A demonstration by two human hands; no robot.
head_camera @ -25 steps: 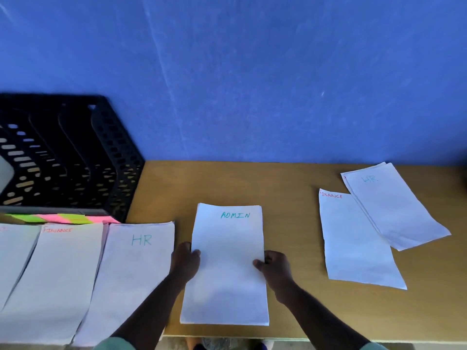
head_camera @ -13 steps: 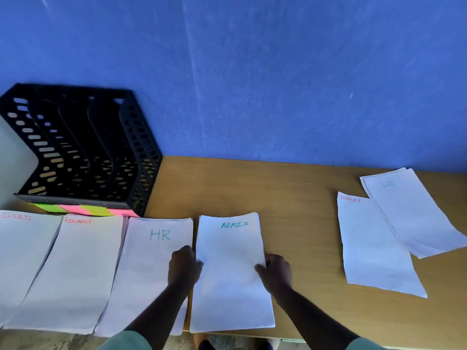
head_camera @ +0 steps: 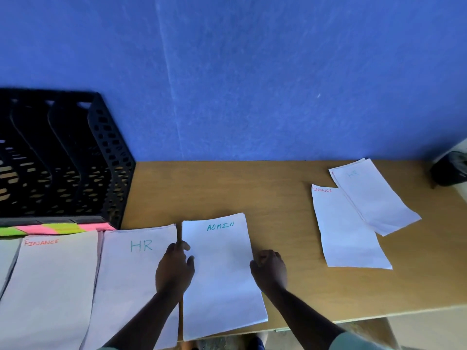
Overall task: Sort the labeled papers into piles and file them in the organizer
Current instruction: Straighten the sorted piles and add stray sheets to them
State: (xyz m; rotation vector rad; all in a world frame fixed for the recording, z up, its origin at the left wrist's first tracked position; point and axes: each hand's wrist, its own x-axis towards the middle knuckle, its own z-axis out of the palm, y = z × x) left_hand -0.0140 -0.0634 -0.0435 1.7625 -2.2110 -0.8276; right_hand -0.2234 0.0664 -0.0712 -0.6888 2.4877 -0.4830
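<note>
Now both hands grip ADMIN pile (head_camera: 222, 274) edges (left hand (head_camera: 174, 270), right hand (head_camera: 269, 270)) beside HR pile (head_camera: 134, 286).

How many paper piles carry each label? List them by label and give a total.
FINANCE pile: 2, by the organizer and on the right
HR pile: 2, by the organizer and on the right
ADMIN pile: 1
cut-off sheet at the far left, label out of view: 1
Total: 6

Both hands (head_camera: 222, 269) flank the ADMIN pile (head_camera: 223, 276) (beside the HR pile (head_camera: 134, 286)).
</note>
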